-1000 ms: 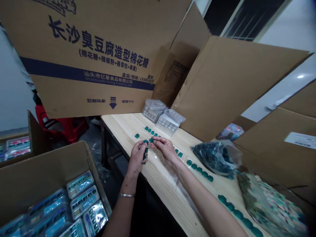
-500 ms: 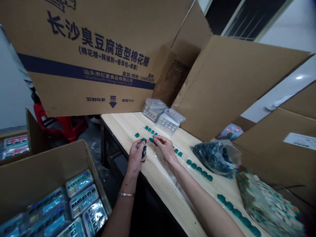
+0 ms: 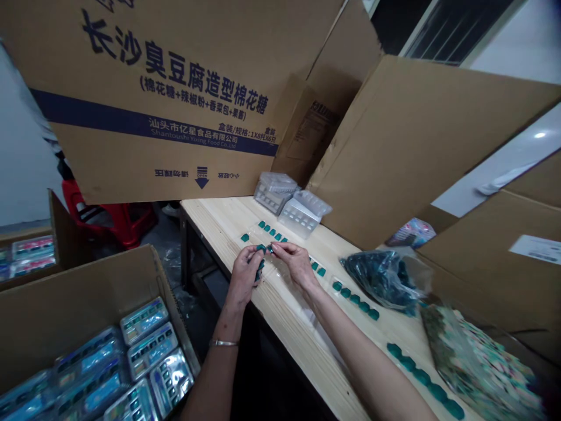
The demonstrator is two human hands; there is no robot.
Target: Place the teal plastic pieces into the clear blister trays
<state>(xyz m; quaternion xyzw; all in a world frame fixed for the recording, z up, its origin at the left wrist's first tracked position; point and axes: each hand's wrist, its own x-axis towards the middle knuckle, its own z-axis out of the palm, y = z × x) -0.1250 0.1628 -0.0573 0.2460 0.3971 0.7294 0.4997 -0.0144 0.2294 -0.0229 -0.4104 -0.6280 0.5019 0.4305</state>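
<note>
My left hand [image 3: 245, 272] is curled round several small, glossy dark green pieces [image 3: 260, 266], which show along its fingers. Between the thumb and fingertips of my right hand [image 3: 294, 263] is another small green piece [image 3: 270, 249], close beside the left fingertips. Both hands are above the table [image 3: 280, 318], near its front edge. Just beyond them lies a row of green pieces [image 3: 272, 232] in a clear tray, with a single green piece [image 3: 245, 237] to its left. What exactly the pieces are, I cannot make out.
Clear plastic trays [image 3: 302, 215] stack at the table's back. More green rows [image 3: 356, 300] run rightward, beside a bag of dark green pieces [image 3: 381, 278] and a bag of multicoloured bits [image 3: 482, 356]. Cardboard [image 3: 184, 175] walls the back. An open carton [image 3: 83, 292] of packed blister boxes stands left.
The piece in my right fingertips has turned slightly and sits closer to my left hand. My left fingers have shifted a little on their pieces. The whole view has moved slightly.
</note>
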